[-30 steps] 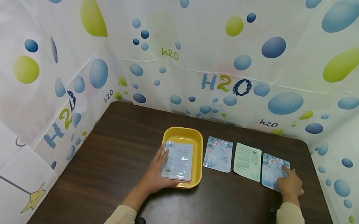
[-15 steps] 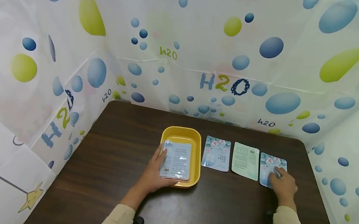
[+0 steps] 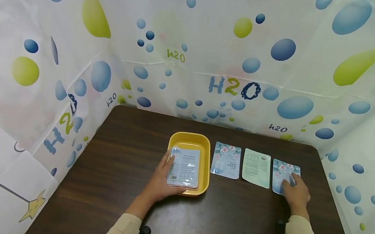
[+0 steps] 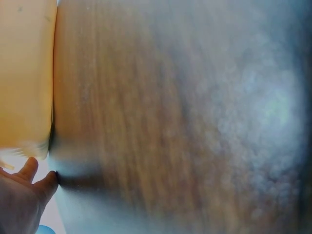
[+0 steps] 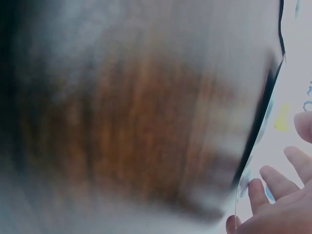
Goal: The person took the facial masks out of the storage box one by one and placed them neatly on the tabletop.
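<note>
In the head view my left hand [image 3: 160, 179] grips a stack of light-blue flat packets [image 3: 184, 167], probably sheet mask sachets, over the front of a yellow tray [image 3: 207, 163]. Its thumb lies along the stack's lower edge and the fingers are at its left edge. My right hand [image 3: 296, 194] touches the floral blue packet [image 3: 281, 172] at the right end of a row, covering its lower right part. The right wrist view shows spread fingers. To the left lie a pale green packet [image 3: 257, 168] with printed text and another floral blue packet [image 3: 226, 160].
Everything stands on a dark brown table [image 3: 133, 141] with a rounded far edge. White curtains [image 3: 202, 35] with blue and green bubble prints surround it at the back and sides. The tray is left of the packet row.
My right hand has moved slightly left over the right-hand floral packet, its index finger no longer stretched out. That packet has turned slightly. My left hand keeps its hold on the stack.
</note>
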### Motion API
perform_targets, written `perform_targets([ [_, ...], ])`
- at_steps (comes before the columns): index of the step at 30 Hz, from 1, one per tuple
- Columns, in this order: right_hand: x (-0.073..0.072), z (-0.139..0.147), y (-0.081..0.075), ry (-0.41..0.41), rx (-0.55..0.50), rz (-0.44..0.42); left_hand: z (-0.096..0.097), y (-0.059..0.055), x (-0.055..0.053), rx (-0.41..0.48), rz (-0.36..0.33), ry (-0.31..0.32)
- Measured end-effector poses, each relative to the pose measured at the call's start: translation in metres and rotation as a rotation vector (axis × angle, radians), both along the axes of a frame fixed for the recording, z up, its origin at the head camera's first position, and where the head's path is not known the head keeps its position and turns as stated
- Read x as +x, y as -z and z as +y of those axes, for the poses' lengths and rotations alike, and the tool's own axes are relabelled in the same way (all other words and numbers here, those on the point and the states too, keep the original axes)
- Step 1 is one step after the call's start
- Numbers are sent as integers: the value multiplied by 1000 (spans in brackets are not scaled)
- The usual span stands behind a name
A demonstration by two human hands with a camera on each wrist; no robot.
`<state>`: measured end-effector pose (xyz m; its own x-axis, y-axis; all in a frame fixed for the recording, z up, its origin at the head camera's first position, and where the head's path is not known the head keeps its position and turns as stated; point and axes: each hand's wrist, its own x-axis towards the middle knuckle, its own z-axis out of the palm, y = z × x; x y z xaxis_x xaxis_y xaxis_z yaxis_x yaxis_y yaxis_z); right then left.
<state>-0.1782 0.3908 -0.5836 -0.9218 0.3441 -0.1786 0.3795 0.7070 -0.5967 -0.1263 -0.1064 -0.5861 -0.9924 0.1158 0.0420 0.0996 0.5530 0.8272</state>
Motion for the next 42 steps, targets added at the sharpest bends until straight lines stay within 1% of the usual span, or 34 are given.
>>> perform_targets([
  [4, 2, -1, -1, 43, -33, 37, -1, 2, 0, 0, 8, 4],
  [8, 3, -4, -3, 105, -97, 75, -1, 3, 0, -7, 7, 5],
  [12, 3, -7, -7, 178, -173, 123, -1, 3, 0, -4, 8, 4],
  [17, 3, -9, -13, 235, -238, 183, 0, 1, -1, -1, -4, 3],
  [27, 3, -13, -21, 283, -342, 247, -1, 1, -1, -7, -8, 4],
  [35, 0, -20, -38, 338, -400, 287, 0, 2, -1, -14, -11, 2],
  [42, -3, -22, -47, 359, -436, 313, -1, 0, 0, -19, -2, 5],
])
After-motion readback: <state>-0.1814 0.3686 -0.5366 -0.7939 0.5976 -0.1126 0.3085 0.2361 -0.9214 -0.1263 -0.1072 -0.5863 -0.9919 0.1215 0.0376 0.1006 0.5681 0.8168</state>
